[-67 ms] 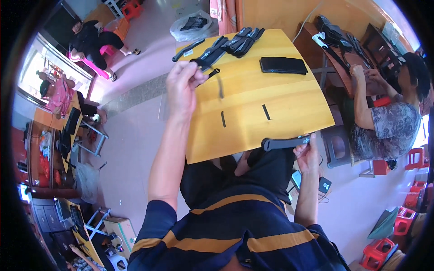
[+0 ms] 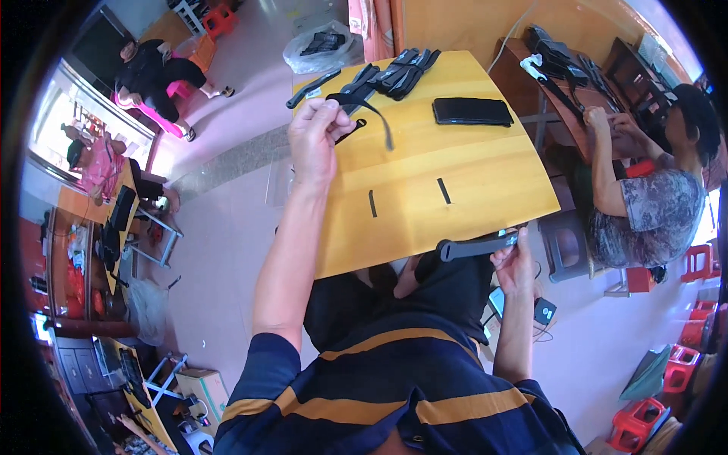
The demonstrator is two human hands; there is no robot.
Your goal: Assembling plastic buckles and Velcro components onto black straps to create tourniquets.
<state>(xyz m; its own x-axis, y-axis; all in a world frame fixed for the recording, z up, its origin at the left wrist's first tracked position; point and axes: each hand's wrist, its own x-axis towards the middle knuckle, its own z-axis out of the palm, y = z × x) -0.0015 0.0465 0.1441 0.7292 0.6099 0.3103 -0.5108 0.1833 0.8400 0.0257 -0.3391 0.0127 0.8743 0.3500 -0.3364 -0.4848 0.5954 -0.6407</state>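
Observation:
My left hand is over the table's left side, fingers pinched on a thin black strap whose free end curves down to the right. Below those fingers, a small black loop end shows; I cannot tell what it belongs to. At the near right edge, my right hand grips a wider black strap with a rounded end pointing left. Part of that strap is hidden by my fingers. Two short black strips lie apart on the yellow wooden table.
Bundled black straps and a single black strap lie along the far edge. A flat black folded piece sits far right. Beyond are a clear plastic bag and, at right, a seated co-worker handling a strap at another table.
My left hand has shifted slightly right, and the hanging end of the thin strap has swung outward to the right. My right hand has hardly moved.

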